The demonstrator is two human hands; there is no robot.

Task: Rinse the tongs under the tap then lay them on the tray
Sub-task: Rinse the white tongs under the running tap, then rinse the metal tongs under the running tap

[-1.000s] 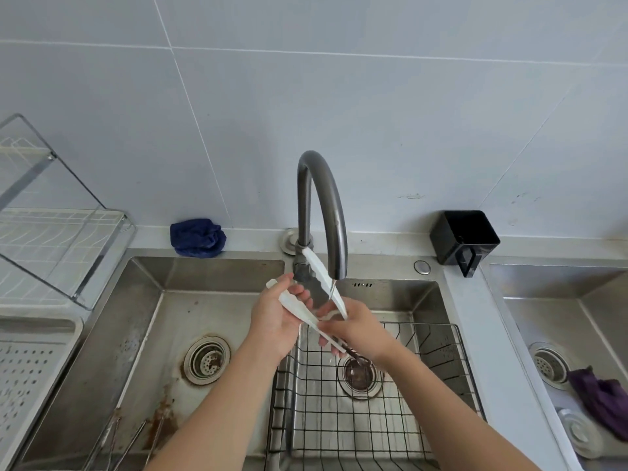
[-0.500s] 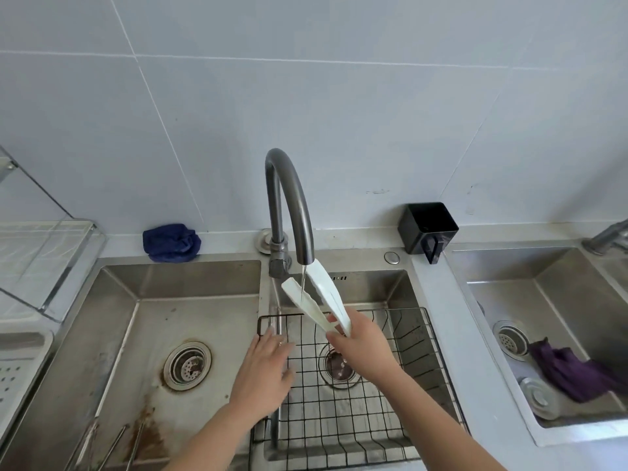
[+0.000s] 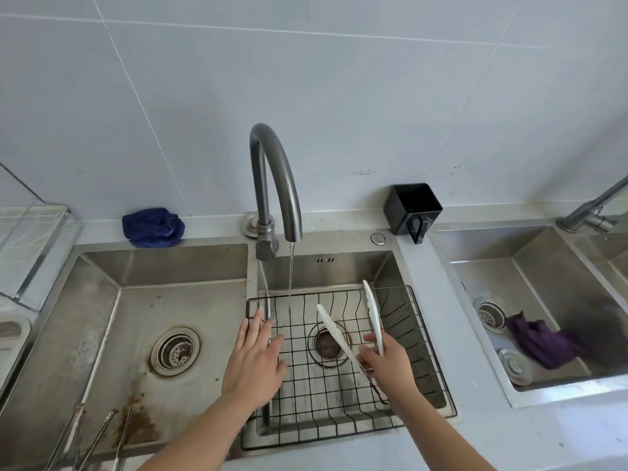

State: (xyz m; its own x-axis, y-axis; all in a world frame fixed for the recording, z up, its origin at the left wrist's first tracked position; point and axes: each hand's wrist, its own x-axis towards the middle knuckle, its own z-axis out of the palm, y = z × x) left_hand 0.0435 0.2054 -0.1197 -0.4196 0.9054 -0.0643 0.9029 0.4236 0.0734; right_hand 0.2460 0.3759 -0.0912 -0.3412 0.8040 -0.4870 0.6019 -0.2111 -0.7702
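My right hand [image 3: 387,363] grips the white tongs [image 3: 334,331] near their hinge, over the black wire basket [image 3: 419,321] in the middle sink. The two white arms spread apart and point up and away, to the right of the water. A thin stream falls from the curved grey tap [image 3: 275,175] and lands left of the tongs, not on them. My left hand [image 3: 256,358] hovers flat with fingers apart over the basket's left edge, holding nothing. Part of a white tray [image 3: 12,334] shows at the far left edge.
Left basin [image 3: 136,300] has a rusty drain and several metal utensils [image 3: 91,436] at its near corner. A blue cloth [image 3: 153,227] and black holder [image 3: 413,209] sit on the back ledge. A dish rack [image 3: 30,239] stands far left. The right sink [image 3: 543,266] holds a purple cloth [image 3: 540,341].
My right hand has carried the tongs down and right, out of the stream. Their arms have spread wider. My left hand stays off the tongs, flat above the basket's left side.
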